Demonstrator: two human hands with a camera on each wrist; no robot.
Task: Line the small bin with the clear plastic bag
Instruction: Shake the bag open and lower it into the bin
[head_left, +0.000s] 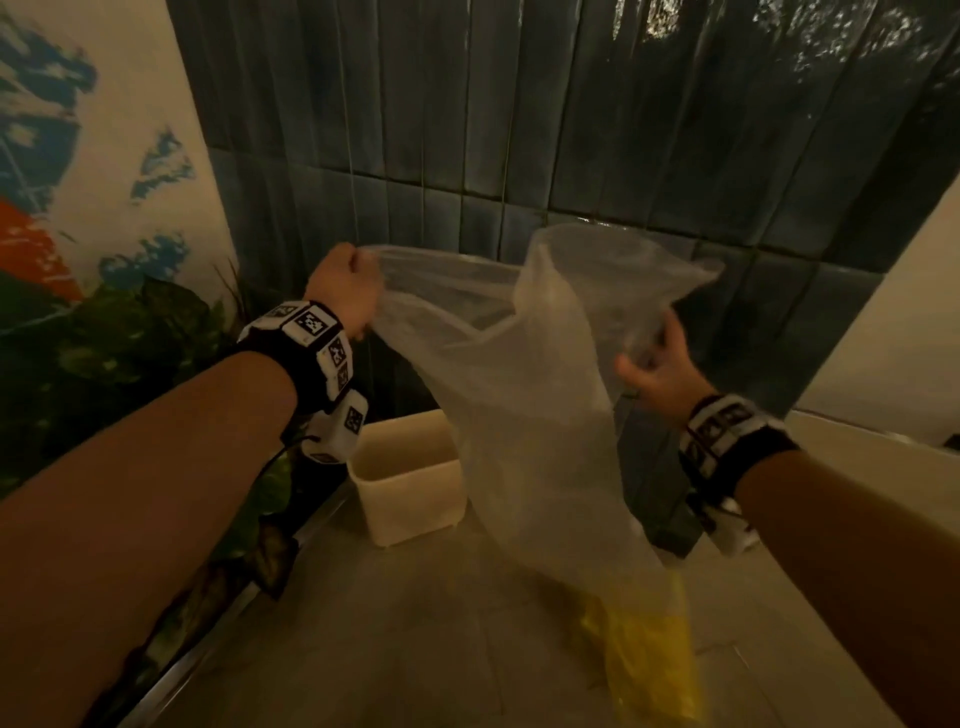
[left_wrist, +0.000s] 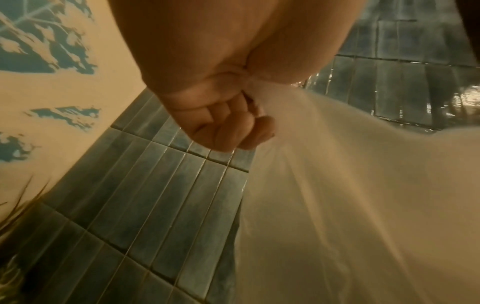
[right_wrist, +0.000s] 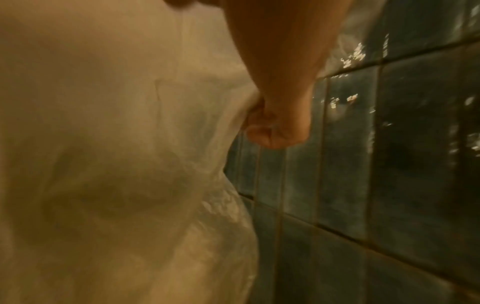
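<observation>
A clear plastic bag (head_left: 524, 415) hangs in the air between both hands, its mouth spread wide. My left hand (head_left: 345, 291) grips the left edge of the mouth in a fist; in the left wrist view the fingers (left_wrist: 228, 131) are curled round the gathered plastic (left_wrist: 350, 195). My right hand (head_left: 657, 364) pinches the right edge; in the right wrist view it (right_wrist: 275, 127) holds the film (right_wrist: 116, 164). The bag's bottom end shows yellow (head_left: 649, 649) near the floor. The small cream bin (head_left: 410, 483) stands open on the floor below the left hand, partly behind the bag.
A dark blue tiled wall (head_left: 519, 130) rises just behind the bin. Green plant leaves (head_left: 130, 338) crowd the left side under a painted wall. A pale ledge (head_left: 857, 452) sits at the right. Grey floor tiles (head_left: 389, 623) lie in front of the bin.
</observation>
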